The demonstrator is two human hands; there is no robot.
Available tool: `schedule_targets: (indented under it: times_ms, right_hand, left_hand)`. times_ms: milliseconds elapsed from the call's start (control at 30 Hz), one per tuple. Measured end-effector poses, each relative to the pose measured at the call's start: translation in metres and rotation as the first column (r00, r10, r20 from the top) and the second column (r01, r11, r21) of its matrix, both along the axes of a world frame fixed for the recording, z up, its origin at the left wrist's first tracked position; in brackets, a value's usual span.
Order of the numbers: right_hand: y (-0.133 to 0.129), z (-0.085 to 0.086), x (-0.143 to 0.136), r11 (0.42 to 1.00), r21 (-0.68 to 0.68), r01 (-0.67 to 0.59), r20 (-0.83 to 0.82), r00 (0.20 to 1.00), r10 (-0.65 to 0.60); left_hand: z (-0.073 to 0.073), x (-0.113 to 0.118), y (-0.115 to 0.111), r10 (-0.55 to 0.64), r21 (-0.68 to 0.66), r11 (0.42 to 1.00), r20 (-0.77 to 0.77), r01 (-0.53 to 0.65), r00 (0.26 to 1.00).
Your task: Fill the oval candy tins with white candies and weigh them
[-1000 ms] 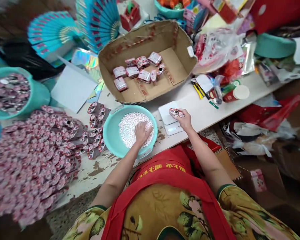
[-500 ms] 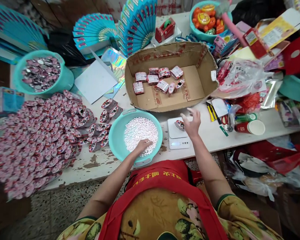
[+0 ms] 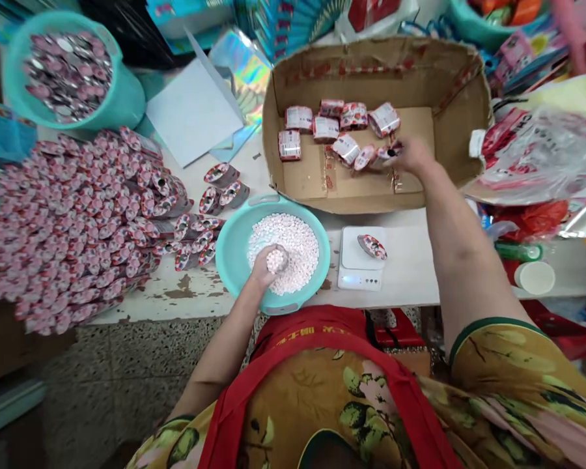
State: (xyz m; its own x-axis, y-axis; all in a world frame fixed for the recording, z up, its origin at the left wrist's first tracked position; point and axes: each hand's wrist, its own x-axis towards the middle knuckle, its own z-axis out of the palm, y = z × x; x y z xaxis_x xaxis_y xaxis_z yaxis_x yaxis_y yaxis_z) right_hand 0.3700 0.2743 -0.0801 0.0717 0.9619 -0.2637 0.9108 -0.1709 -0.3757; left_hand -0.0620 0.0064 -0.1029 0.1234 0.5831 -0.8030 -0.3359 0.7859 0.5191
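In the teal basin (image 3: pixel 227 251) my left hand (image 3: pixel 262 268) is closed around a small clear cup (image 3: pixel 276 261) heaped with white tablets. More loose white tablets (image 3: pixel 300 251) lie around it. My right hand (image 3: pixel 414 156) reaches into the cardboard box (image 3: pixel 420 189), its fingers closed on a small oval printed container (image 3: pixel 385 155) with a dark opening. Several similar pink and white containers (image 3: pixel 326 128) lie in the box beside it. Another oval container (image 3: pixel 372 247) rests on the white scale (image 3: pixel 361 260), its display lit.
A big cluster of oval containers (image 3: pixel 73 234) covers the table's left side, with several more (image 3: pixel 219 189) near the basin. Behind stands a teal bucket (image 3: pixel 131 98) of shiny pink and silver pieces. Plastic bags (image 3: pixel 542 150) and a paper cup (image 3: pixel 534 278) lie at right.
My right hand has moved from over the scale into the box and taken hold of a container. My left hand has raised a cup full of tablets. The view has tilted downward.
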Motion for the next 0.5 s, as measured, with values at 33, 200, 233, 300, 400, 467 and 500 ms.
schedule_targets:
  times_ms: [33, 200, 233, 300, 400, 467, 500]
  right_hand:
    - [-0.012, 0.01, 0.006, 0.998, 0.056, 0.021, -0.034, 0.999, -0.019]
    - [-0.11, 0.069, -0.007, 0.884, 0.403, 0.237, -0.532, 0.847, 0.015]
    - [-0.134, 0.077, -0.022, 0.867, 0.415, 0.276, -0.622, 0.781, 0.049]
    - [-0.181, 0.085, -0.064, 0.868, 0.379, 0.322, -0.744, 0.664, 0.078]
    - [-0.243, 0.079, -0.137, 0.948, 0.179, 0.265, -0.832, 0.555, 0.002]
    - [-0.273, 0.067, -0.182, 0.983, 0.021, 0.181, -0.846, 0.527, -0.078]
    - [-0.284, 0.061, -0.201, 0.99, -0.037, 0.134, -0.845, 0.524, -0.103]
  left_hand:
    - [0.0, -0.002, 0.001, 0.051, -0.015, 0.999, 0.032, -0.051, 0.998]
    - [0.0, 0.006, 0.006, 0.317, -0.284, 0.925, 0.204, -0.254, 0.926]
    - [0.003, 0.008, 0.006, 0.316, -0.294, 0.923, 0.212, -0.249, 0.925]
    - [0.014, 0.01, 0.007, 0.288, -0.247, 0.941, 0.219, -0.232, 0.932]
    - [0.045, 0.01, 0.007, 0.219, -0.104, 0.974, 0.236, -0.2, 0.947]
    - [0.071, 0.013, 0.006, 0.211, 0.02, 0.975, 0.236, -0.222, 0.949]
    - [0.082, 0.016, 0.004, 0.226, 0.089, 0.964, 0.232, -0.252, 0.946]
